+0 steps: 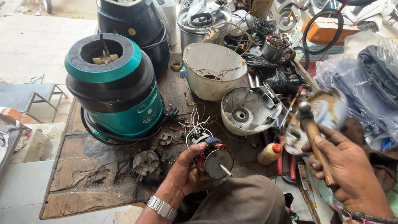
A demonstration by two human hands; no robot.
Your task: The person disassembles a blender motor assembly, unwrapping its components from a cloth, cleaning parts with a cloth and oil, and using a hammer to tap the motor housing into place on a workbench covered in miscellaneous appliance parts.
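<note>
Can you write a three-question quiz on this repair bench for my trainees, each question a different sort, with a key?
1. True or false: the left hand grips a small electric motor with loose wires.
2. The right hand holds: A a screwdriver, B a hammer, C pliers.
3. Fill in: the green and black appliance stands on the ____ side of the wooden table.

Key: 1 true; 2 B; 3 left.
</note>
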